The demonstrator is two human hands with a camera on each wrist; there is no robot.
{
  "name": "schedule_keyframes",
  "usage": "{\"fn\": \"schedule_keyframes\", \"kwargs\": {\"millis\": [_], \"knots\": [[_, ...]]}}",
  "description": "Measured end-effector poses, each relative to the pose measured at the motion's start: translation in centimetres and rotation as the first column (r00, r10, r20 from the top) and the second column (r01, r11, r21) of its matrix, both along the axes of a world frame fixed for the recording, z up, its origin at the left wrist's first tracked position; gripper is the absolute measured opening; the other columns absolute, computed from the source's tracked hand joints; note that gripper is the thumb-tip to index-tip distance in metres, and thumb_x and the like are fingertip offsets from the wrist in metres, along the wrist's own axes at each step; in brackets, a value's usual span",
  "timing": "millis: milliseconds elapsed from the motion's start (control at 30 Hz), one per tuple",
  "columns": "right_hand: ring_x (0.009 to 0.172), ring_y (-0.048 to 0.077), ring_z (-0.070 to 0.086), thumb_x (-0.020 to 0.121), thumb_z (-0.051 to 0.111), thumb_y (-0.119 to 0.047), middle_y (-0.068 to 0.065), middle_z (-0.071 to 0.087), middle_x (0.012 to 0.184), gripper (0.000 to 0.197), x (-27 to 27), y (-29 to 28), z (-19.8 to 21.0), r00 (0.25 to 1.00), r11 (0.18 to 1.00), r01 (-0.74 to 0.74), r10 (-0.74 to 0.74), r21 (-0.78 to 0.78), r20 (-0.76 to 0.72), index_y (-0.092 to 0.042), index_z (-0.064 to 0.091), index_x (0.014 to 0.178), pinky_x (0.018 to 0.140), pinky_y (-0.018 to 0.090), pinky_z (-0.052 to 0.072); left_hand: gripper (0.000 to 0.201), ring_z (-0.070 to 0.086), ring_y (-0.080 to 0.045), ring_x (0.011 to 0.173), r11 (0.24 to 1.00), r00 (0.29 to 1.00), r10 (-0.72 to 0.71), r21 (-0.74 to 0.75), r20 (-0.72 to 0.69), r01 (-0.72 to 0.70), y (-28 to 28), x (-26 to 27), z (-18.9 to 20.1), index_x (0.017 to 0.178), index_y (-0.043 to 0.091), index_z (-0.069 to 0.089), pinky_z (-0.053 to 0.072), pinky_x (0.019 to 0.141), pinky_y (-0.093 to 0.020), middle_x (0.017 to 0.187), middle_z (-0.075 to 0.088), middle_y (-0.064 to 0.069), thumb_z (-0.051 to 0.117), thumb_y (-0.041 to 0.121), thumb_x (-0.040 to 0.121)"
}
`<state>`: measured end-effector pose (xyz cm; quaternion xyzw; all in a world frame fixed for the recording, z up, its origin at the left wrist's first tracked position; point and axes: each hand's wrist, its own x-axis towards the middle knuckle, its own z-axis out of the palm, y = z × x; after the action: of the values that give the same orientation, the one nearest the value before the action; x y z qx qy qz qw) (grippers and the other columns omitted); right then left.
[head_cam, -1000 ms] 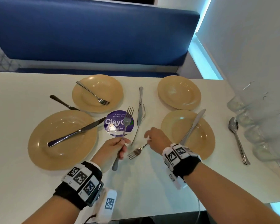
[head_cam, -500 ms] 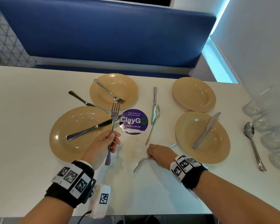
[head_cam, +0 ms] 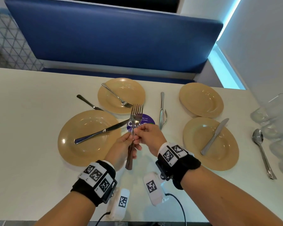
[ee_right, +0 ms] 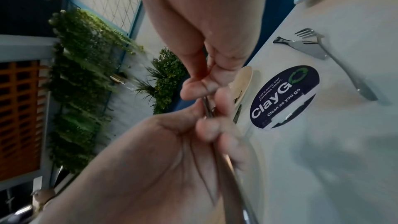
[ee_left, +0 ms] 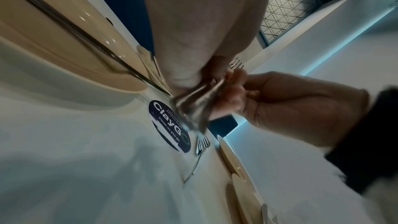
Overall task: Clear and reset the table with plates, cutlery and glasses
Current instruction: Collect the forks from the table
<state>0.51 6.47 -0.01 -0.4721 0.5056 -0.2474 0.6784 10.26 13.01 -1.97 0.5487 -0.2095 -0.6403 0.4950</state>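
Note:
Two steel forks stand upright together, tines up, above the purple sticker. My left hand grips their handles from below. My right hand pinches their necks just above it. In the right wrist view my fingertips squeeze the thin fork stems. Four tan plates lie on the table: a large near-left plate with a knife, a far-left plate with a fork, a bare far-right plate, and a near-right plate with a knife.
A knife and fork lie together mid-table, another knife lies left of the far-left plate, and a spoon lies at the right. Several glasses stand along the right wall. A blue bench backs the table.
My right hand lifted a fork off the table and brought it up against the fork in my left hand. Both hands now hold the pair upright.

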Motion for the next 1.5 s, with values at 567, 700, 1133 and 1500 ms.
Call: {"fn": "schedule_keyframes", "kwargs": {"millis": [567,700,1133,1500], "knots": [[0.111,0.032,0.060,0.092,0.052,-0.013,0.020,0.063,0.119,0.028,-4.2,-6.9,-6.2,0.520,0.985,-0.152,0.010,-0.080,-0.854,0.007,0.059,0.111,0.087,0.032,0.047,0.030,0.025,-0.005,0.039,0.997,0.993,-0.026,0.070,0.112,0.018,-0.4,1.0,-0.5,0.084,0.013,0.053,0.025,0.038,-0.017,0.048,0.031,0.008,0.033,0.026,0.102],[0.098,0.033,0.064,0.090,0.053,-0.008,0.020,0.067,0.105,0.014,-4.1,-6.7,-5.9,0.640,0.981,-0.025,-0.131,-0.191,-0.757,-0.001,0.063,0.097,0.083,0.034,0.051,0.029,0.031,-0.008,0.044,0.997,0.998,0.019,0.069,0.065,-0.024,-0.5,1.8,-0.8,0.082,0.011,0.050,0.027,0.045,-0.020,0.052,0.039,0.004,0.033,0.024,0.102],[0.036,0.001,0.050,0.091,0.055,-0.001,0.015,0.064,0.069,0.011,1.0,-0.2,-2.1,0.977,0.981,-0.120,0.089,-0.151,-0.196,0.005,0.064,0.087,0.043,0.013,0.045,0.032,0.043,-0.015,0.040,0.994,0.987,0.107,0.017,-0.123,-0.106,-3.1,1.0,-0.6,0.095,-0.001,0.053,0.041,0.044,-0.025,0.066,0.049,-0.014,0.028,0.018,0.103],[0.032,0.004,0.047,0.085,0.062,-0.002,0.009,0.055,0.053,0.011,3.5,-0.7,-2.1,0.952,0.976,-0.112,0.052,-0.185,-0.303,0.008,0.066,0.088,0.037,0.015,0.042,0.040,0.039,-0.010,0.038,0.983,0.976,0.183,0.028,-0.115,-0.181,-3.1,1.7,-0.3,0.087,0.003,0.054,0.037,0.041,-0.021,0.060,0.051,-0.008,0.025,0.026,0.103]]}}
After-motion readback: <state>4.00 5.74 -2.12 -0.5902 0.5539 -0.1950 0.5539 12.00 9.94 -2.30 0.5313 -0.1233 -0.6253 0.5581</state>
